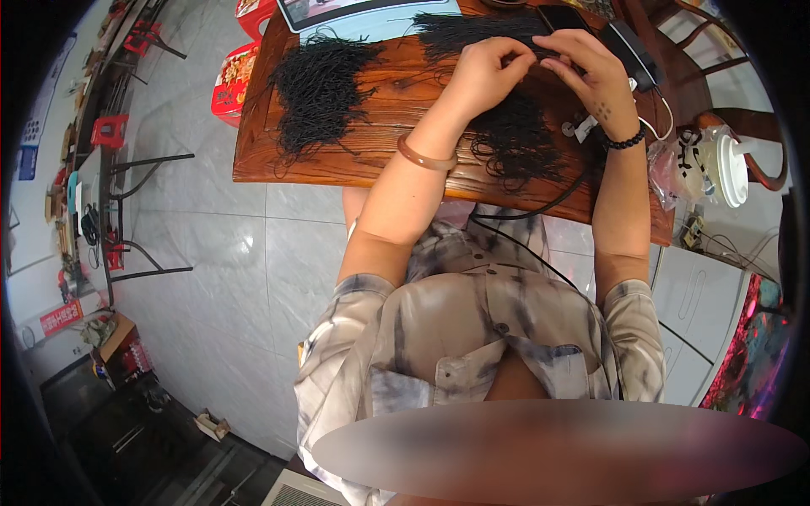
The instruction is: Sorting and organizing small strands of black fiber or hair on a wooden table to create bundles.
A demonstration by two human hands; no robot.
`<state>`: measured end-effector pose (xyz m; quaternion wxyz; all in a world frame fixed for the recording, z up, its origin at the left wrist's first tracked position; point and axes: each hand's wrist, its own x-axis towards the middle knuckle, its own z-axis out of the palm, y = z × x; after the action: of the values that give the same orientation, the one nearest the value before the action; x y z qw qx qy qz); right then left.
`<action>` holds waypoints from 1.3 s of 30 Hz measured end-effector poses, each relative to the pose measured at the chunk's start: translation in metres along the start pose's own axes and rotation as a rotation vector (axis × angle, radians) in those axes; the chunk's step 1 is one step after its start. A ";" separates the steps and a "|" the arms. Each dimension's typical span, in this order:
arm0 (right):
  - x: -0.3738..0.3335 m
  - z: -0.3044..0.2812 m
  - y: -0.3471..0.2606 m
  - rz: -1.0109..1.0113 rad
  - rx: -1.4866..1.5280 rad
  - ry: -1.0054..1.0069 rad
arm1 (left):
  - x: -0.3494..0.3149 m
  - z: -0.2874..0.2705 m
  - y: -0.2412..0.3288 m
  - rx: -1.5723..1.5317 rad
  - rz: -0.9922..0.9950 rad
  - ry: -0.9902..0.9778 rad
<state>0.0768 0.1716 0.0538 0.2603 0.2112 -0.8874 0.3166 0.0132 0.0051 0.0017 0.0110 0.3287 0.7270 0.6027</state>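
Note:
Over the wooden table my left hand (494,74) and my right hand (595,72) meet almost fingertip to fingertip. Thumb and fingers of the left are pinched together; those of the right are curled in, close to a pinch. What lies between them is very thin and hard to see against the dark cords, but looks like a black cord. Beneath and beside them lies a loose bunch of black cords (519,139), its ends hanging toward the near edge. Another bunch of cords (460,32) stretches behind my left hand. Farther left sits a thick pile of cords (321,93).
A tablet (371,15) with a light-blue edge stands at the back of the wooden table (388,160). A black box (631,55) and a white cable lie right of my hand. Beyond the right edge hangs a white-lidded cup (732,173) in clear plastic. Red boxes (234,84) stand left.

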 end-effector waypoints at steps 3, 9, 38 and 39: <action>0.000 0.002 -0.001 -0.068 -0.206 -0.019 | -0.001 0.001 -0.001 0.114 0.096 0.016; 0.000 0.002 -0.001 -0.114 -0.307 -0.073 | 0.000 0.001 0.000 0.131 0.058 -0.027; -0.005 -0.002 0.020 0.627 0.811 -0.164 | 0.003 -0.004 -0.001 0.033 0.084 0.028; -0.005 -0.001 0.024 0.627 0.807 -0.160 | 0.004 -0.001 -0.001 0.026 0.150 0.066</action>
<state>0.0678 0.1903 0.0406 -0.0181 0.0424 -0.7324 0.6793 0.0092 0.0062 0.0029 -0.0626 0.3622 0.7080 0.6030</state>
